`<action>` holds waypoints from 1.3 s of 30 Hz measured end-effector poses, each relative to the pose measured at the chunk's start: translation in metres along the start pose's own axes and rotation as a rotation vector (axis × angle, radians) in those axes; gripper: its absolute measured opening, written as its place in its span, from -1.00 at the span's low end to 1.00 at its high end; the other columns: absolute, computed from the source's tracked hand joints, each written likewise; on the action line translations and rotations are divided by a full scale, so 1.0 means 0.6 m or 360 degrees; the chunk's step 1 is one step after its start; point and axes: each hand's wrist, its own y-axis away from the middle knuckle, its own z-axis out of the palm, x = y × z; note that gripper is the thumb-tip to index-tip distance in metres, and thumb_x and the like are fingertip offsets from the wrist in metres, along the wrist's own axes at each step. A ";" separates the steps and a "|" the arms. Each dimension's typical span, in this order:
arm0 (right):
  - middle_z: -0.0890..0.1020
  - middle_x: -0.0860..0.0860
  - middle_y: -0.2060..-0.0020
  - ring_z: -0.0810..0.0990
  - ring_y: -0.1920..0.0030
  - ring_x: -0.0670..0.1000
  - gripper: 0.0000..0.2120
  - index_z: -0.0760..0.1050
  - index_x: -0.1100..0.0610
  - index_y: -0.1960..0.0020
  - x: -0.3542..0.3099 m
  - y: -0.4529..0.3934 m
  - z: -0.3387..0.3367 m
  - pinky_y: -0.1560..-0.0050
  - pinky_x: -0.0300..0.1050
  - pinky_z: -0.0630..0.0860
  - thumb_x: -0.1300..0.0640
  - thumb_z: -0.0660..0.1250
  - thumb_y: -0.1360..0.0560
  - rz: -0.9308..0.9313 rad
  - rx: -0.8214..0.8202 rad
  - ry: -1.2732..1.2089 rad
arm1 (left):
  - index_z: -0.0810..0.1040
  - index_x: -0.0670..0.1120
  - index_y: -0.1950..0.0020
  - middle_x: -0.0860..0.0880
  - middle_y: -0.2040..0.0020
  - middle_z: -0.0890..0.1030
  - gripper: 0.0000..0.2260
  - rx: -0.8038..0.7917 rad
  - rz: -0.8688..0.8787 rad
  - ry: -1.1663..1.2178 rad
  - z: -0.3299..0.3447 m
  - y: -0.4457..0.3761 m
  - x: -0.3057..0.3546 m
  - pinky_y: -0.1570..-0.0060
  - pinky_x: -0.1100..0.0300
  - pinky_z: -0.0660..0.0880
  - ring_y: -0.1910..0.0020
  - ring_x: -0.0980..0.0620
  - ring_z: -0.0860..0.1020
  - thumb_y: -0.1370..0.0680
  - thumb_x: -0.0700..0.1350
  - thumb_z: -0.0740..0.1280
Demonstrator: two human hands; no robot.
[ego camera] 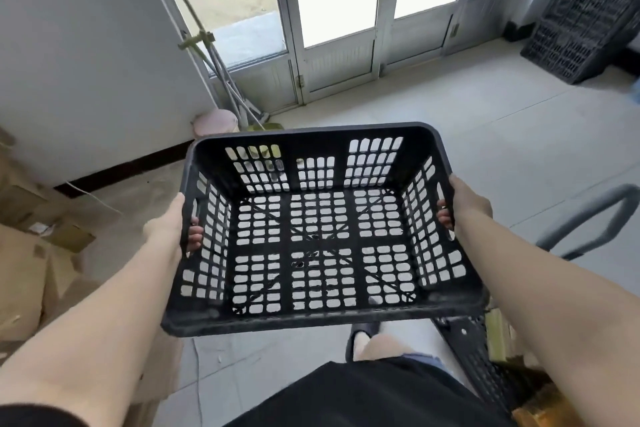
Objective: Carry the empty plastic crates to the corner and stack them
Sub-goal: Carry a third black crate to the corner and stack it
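An empty black plastic crate (318, 317) with slotted walls and floor hangs in the air in front of me, above the pale tiled floor. My left hand (166, 224) grips its left handle slot, fingertips showing inside the wall. My right hand (465, 199) grips the right handle slot the same way. A stack of black crates (585, 24) stands tilted in the far right corner beside the glass doors.
Cardboard boxes (24, 270) lie along the left wall. A mop and poles (221, 80) lean by the doors with a pink bin (216, 121) below. A grey trolley handle (602, 215) and black perforated platform (481, 354) sit at my right. Open tiled floor stretches toward the corner.
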 end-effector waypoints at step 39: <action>0.57 0.07 0.36 0.39 0.54 -0.02 -0.55 0.56 0.27 0.12 -0.776 -0.867 0.175 0.59 -0.27 0.31 -0.16 0.33 -0.44 0.0072 0.0506 -0.0460 | 0.52 -0.17 0.21 -0.11 0.42 0.50 -0.52 -0.0606 0.0223 -0.0374 1.236 -0.313 0.740 0.60 0.27 0.43 0.66 0.01 0.40 -0.40 0.28 0.30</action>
